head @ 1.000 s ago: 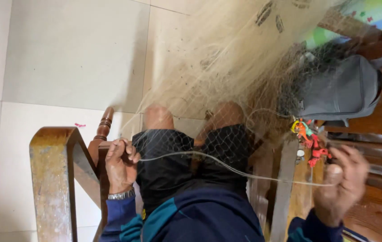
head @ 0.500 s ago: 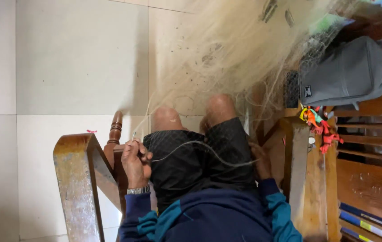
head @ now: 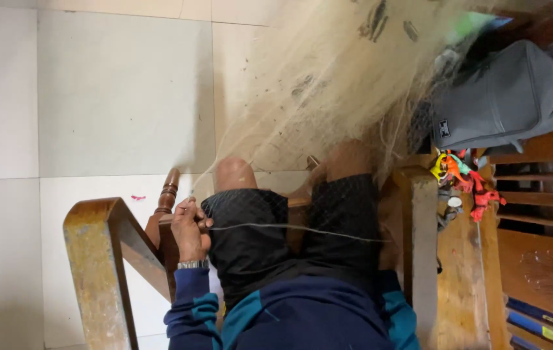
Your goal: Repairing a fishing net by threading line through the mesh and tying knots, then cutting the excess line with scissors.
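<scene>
Over a pale tiled floor (head: 114,97), your left hand (head: 190,228) is pinching a thin cord (head: 289,227) by the fishing net (head: 328,84); your right hand is hiding from view.

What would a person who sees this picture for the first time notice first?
Most striking is the pale fishing net, which spreads from the top of the picture down over the person's knees. At lower left, the left hand pinches a thin cord that runs rightward across the dark shorts. A grey backpack lies at upper right, with a bunch of bright coloured pieces just below it.
</scene>
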